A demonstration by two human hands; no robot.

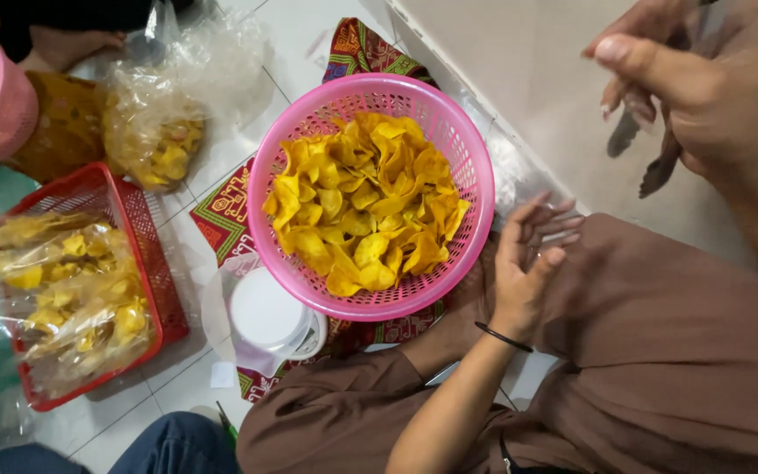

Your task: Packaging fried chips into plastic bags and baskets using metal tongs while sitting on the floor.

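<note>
My left hand (pixel 526 263), with a black band at the wrist, hovers open and fingers apart just right of a round pink basket (pixel 475 158). The basket is heaped with yellow chips (pixel 364 197). My right hand (pixel 695 92) is raised at the upper right in front of a pale wall, fingers curled and thumb out. Dark shapes show under its fingers; I cannot tell whether they are a held thing or shadows. My lap in brown cloth (pixel 660 351) fills the lower right.
A white lidded tub (pixel 267 314) stands by the basket on a patterned mat (pixel 221 211). A red crate (pixel 146 254) holds bagged chips at left. A clear bag of chips (pixel 155 132) and another pink basket (pixel 6 114) lie top left, near another person's foot (pixel 72 44).
</note>
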